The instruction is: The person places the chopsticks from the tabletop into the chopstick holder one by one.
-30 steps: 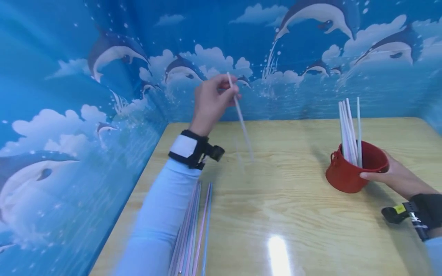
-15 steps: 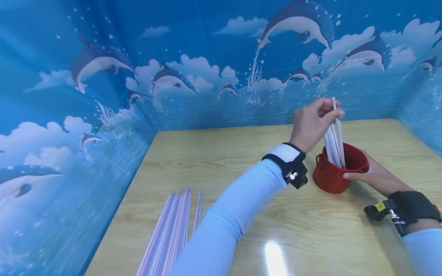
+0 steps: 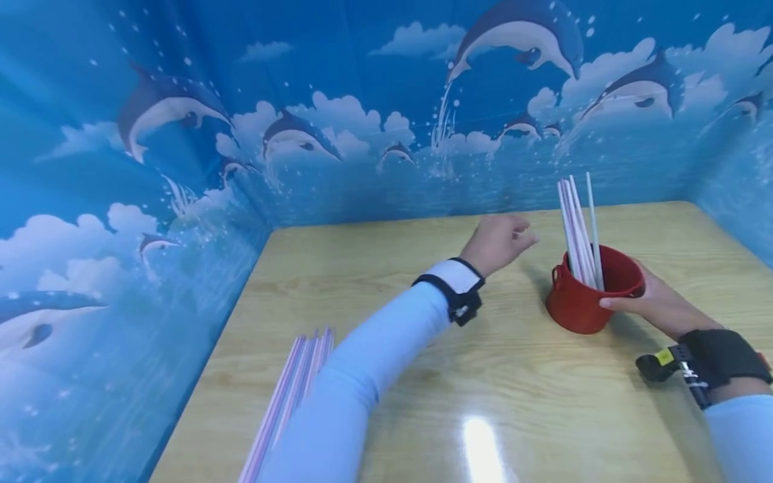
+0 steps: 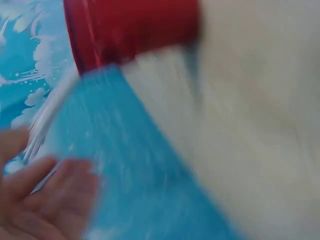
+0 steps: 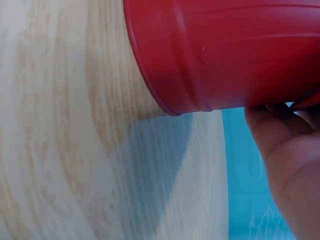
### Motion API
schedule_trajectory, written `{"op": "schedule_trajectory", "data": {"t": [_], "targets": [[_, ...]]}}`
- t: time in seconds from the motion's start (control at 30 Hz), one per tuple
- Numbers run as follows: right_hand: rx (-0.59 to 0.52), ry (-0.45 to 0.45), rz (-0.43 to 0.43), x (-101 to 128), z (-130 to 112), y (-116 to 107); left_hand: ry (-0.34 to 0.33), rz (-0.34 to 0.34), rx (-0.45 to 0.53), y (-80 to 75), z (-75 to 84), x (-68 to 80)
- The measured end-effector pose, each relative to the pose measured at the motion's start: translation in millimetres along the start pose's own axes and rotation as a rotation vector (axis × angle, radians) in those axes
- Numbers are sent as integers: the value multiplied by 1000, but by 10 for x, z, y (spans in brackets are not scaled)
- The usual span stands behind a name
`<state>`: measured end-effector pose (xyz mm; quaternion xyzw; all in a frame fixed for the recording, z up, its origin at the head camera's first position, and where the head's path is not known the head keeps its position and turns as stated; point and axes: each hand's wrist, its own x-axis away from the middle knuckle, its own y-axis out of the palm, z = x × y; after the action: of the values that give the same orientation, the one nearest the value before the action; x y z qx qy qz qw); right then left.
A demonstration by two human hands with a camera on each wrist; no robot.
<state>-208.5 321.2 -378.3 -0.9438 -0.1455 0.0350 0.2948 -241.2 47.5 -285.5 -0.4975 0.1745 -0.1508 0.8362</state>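
Note:
A small red bucket [image 3: 576, 312] stands on the table at the right of the head view, with several pale straws [image 3: 576, 231] leaning upright inside it. My right hand [image 3: 655, 305] grips the bucket's right side, thumb near the rim. In the right wrist view, that hand [image 5: 290, 160] is at the red wall [image 5: 225, 55]. My left hand [image 3: 496, 243] is in the air left of the bucket, fingers loosely bent and holding nothing. Its palm [image 4: 50, 205] looks blurred in the left wrist view, apart from the bucket [image 4: 135, 32].
More straws [image 3: 280, 406], pink, lilac and bluish, lie side by side at the table's left front, partly hidden by my left sleeve [image 3: 362, 376]. A dolphin-printed curtain [image 3: 362, 168] rises behind and left of the wooden table [image 3: 519, 389].
My left hand carried a pinched straw rightward to the bucket, let it go among the others, then drew back left. My right hand keeps its hold on the bucket.

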Motion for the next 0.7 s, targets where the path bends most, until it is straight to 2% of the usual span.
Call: {"op": "schedule_trajectory", "data": {"t": [0.07,0.17,0.27,0.33,0.47,0.7], "targets": [[-2,-4,-11,-14,-4,4,-72,-94,-170,-140,-222,205],[9,-5,-9,-27,-7,1,-238,-219,-402,-313,-598,584],[47,31,8,-13,3,-17,-401,-289,-515,-380,-935,958],[81,68,25,-7,17,-35,-460,-314,-509,-369,-1118,1167],[136,118,35,-15,48,-71,-502,-342,-440,-266,-1339,1448],[138,131,-3,-74,62,9,-517,-322,-382,-151,-1443,1633]]}}
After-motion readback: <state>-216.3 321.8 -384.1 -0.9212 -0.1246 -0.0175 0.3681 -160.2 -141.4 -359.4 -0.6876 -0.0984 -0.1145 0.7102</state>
